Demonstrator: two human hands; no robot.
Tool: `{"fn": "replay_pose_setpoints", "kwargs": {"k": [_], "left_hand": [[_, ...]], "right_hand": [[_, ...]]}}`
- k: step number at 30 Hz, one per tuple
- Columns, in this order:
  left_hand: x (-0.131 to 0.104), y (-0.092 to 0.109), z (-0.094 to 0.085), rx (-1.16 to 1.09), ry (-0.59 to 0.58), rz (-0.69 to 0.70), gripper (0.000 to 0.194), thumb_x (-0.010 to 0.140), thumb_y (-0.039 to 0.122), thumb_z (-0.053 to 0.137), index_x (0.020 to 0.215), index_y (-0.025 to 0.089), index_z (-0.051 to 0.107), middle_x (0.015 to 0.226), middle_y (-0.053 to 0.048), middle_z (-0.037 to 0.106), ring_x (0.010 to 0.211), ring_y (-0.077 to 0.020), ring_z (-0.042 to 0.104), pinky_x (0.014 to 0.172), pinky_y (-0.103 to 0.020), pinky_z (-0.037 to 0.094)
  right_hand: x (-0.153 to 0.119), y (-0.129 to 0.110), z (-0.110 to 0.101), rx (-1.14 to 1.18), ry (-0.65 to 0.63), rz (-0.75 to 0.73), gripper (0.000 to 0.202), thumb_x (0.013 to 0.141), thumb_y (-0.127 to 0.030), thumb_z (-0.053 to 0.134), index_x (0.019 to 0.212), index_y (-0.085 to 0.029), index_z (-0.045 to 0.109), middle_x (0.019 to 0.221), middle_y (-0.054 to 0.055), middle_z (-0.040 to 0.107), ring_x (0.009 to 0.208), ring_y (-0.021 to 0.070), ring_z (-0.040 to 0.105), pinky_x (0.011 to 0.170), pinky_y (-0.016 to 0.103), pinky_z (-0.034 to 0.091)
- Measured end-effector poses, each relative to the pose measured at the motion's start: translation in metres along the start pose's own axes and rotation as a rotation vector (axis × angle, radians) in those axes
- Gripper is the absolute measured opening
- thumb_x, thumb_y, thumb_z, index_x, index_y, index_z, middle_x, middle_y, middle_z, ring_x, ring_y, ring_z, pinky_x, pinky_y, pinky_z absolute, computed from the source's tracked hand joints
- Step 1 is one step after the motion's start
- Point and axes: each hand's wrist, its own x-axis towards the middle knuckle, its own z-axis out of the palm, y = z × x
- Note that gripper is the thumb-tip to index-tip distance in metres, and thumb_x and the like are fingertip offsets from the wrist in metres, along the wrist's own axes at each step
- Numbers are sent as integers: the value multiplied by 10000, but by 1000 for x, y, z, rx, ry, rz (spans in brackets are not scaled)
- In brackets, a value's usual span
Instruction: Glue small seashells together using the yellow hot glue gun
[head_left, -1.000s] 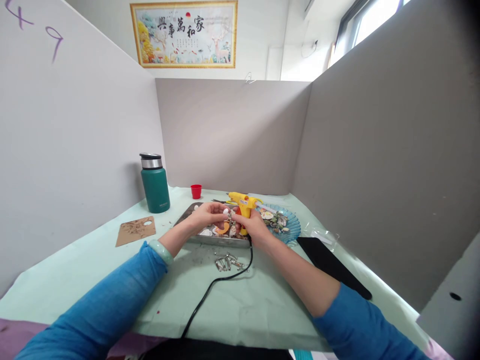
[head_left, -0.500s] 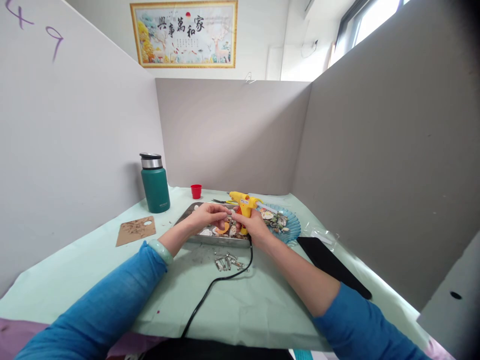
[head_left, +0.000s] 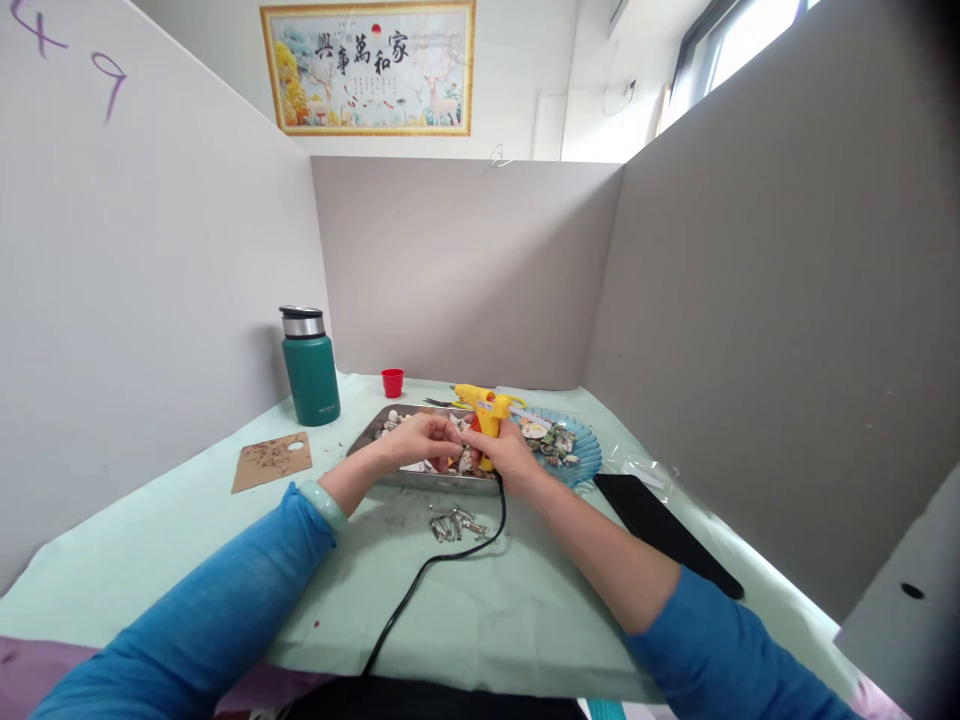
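Observation:
Over a metal tray (head_left: 435,482) of small shells and decorations, my two hands meet at the fingertips. In my right hand (head_left: 510,455) is a yellow hot glue gun (head_left: 489,412), its nozzle pointing away to the left and a glue stick out of its back. My left hand (head_left: 426,440) is closed in a pinch; what lies between its fingers is too small to make out. A black cord (head_left: 427,565) runs from the glue gun's grip to the near table edge. Several metal pins or clasps (head_left: 456,523) lie in front of the tray.
A blue plate (head_left: 592,445) of shell pieces sits to the right, near a black flat object (head_left: 667,535) and clear plastic wrap (head_left: 645,470). On the left are a green bottle (head_left: 311,375) and brown card (head_left: 271,460). A red cup (head_left: 392,383) stands behind. Grey partitions enclose the table.
The glue gun has tilted slightly, its nozzle shifting a little left. My left hand's fingers have turned slightly over the tray, covering most of an orange piece.

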Motion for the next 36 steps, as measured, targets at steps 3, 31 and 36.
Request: {"fn": "replay_pose_setpoints", "kwargs": {"k": [3,31,36], "left_hand": [[-1,1,0,-9,-23,-18,314,705,411,733,781,128,617,669,-33,664,565,-117,624,576,-243,499],[4,-5,2,-198,122,64,310,670,371,763,773,141,584,578,6,595,511,-90,556,535,-214,450],[3,-3,-20,66,140,-89,262,659,352,722,781,148,613,653,-13,637,558,-121,581,573,-247,467]], "right_hand": [[0,0,0,1,-3,-1,343,637,-321,746,900,-203,561,518,-65,521,434,95,478,462,242,419],[-3,-4,2,13,-29,14,395,624,-312,749,942,-173,562,543,-63,538,453,85,486,454,220,414],[-1,-2,-1,45,21,-10,357,621,-299,740,906,-182,560,543,-71,533,444,72,471,462,215,405]]}}
